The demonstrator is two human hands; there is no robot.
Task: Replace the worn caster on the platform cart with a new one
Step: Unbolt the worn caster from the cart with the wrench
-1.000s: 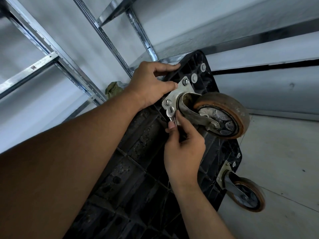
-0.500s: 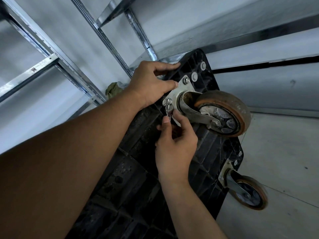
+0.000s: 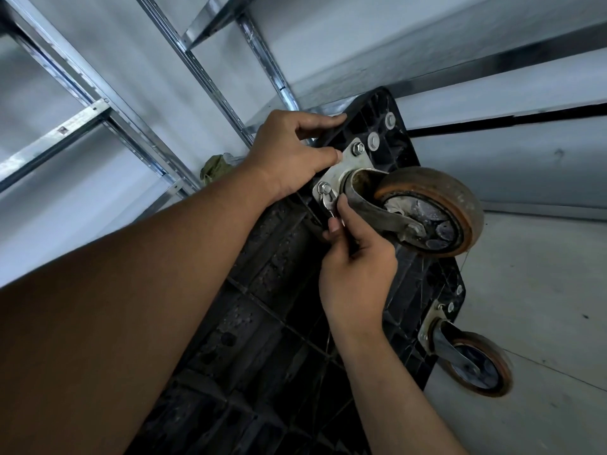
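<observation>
Right hand [image 3: 358,267] swings wrench [image 3: 328,203] rightward | pinching it on lower bolt [image 3: 323,188] of worn caster [image 3: 433,208] plate | left hand [image 3: 289,152] grips cart [image 3: 272,257] top edge, thumb on plate

Your cart [image 3: 262,290] underside is black ribbed plastic, matt, dusty and pitted. Worn caster [image 3: 433,211]: tread looks like brownish rubber, scuffed and dull; its fork is grimy dark metal. Mounting plate [image 3: 341,169] is dull silvery metal, the nut [image 3: 324,188] on it brighter. The wrench [image 3: 329,205] your right hand [image 3: 358,270] pinches is shiny bare metal. Shelf uprights [image 3: 98,90] are glossy galvanised-looking metal. Floor [image 3: 542,290] is pale, smooth, matt. Green wad [image 3: 213,167] looks like cloth.
</observation>
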